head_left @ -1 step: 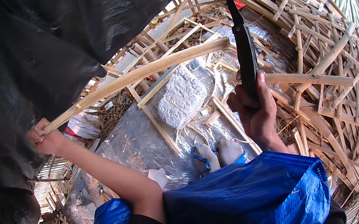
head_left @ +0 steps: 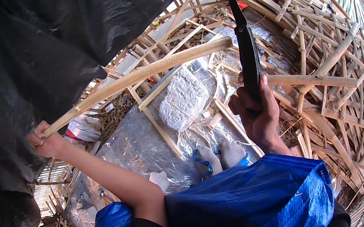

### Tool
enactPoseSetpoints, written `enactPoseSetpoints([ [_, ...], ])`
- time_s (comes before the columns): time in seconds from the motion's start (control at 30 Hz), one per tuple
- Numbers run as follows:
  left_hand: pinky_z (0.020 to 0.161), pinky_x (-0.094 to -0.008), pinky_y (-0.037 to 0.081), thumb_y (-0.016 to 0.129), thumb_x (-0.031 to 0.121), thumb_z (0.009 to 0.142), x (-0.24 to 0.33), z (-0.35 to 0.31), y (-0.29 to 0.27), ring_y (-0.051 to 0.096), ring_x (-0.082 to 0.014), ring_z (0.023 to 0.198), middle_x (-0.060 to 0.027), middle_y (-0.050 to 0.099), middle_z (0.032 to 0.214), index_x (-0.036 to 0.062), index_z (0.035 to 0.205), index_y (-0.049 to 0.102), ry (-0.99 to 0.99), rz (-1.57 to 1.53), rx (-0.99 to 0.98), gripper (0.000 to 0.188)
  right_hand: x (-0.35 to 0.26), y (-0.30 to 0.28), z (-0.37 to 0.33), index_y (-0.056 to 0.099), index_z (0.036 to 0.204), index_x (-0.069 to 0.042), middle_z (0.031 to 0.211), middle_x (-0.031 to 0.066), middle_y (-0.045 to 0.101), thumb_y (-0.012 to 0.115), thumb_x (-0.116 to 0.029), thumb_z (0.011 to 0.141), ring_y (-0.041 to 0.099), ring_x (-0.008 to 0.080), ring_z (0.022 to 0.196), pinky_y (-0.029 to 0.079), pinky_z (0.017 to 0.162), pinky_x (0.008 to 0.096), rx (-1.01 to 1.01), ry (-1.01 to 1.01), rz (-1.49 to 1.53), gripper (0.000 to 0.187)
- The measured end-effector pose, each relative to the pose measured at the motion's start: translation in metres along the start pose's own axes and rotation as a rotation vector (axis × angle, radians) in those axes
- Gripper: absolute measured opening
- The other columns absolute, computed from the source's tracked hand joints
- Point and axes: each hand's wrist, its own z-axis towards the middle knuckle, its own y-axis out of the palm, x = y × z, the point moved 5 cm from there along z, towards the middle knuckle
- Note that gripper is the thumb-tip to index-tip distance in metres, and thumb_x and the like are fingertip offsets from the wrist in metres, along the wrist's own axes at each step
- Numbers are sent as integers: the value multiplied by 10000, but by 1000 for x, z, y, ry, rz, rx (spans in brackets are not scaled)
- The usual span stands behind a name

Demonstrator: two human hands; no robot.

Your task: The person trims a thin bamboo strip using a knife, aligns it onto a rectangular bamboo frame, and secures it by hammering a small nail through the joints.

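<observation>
At the left, my left hand (head_left: 45, 140) is closed round the lower end of a long split bamboo strip (head_left: 140, 74). The strip slants up to the right, gently bowed, and its far end stops just short of the knife. My right hand (head_left: 258, 117) grips the black handle of a folding knife (head_left: 246, 45). Its dark blade is unfolded and points upward, apart from the bamboo. Beneath the strip, a pale, rough block (head_left: 183, 98) lies on the silvery sheet (head_left: 126, 143).
Stacked bamboo strips and poles (head_left: 329, 76) crowd the right side. A black tarp (head_left: 44, 49) hangs at the upper left. Blue plastic sheeting (head_left: 243, 197) covers my lap. Feet in sandals (head_left: 209, 159) rest near the block, among shavings and loose bamboo sticks (head_left: 158, 128).
</observation>
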Motion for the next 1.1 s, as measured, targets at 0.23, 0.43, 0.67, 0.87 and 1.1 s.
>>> enactPoseSetpoints([
  [0.23,627,-288,298,405,70,847,20,-1,-9,213,-82,433,41,257,483,180,565,303,9,53,-22,319,10,9,-12,516,1105,-55,543,-83,246,398,-483,1022,224,83,464,246,523,271,83,157,102,451],
  [0.43,620,-288,302,403,91,854,20,-2,6,215,-83,434,42,241,466,178,566,312,18,-17,-76,315,12,11,-17,516,1129,-40,554,-78,255,353,-512,1024,246,83,469,244,531,268,44,176,171,510],
  [0.67,631,-289,310,401,99,847,27,-4,1,212,-89,430,43,236,464,177,567,317,69,78,-18,303,11,11,-17,509,1123,-32,550,-83,270,365,-518,1019,248,78,454,270,539,273,1,182,214,518],
  [0.87,643,-311,316,370,90,822,15,-1,9,248,-103,455,29,224,476,177,572,302,-34,-42,-179,273,12,16,-21,523,1103,-24,546,-80,266,386,-506,1015,241,81,448,273,537,279,65,292,162,508],
  [1.1,555,-237,254,431,60,810,4,-2,19,185,-57,419,58,222,472,182,564,316,122,144,-6,298,13,11,-16,510,1085,-15,518,-88,287,395,-453,1019,256,76,415,302,523,273,79,306,256,458],
])
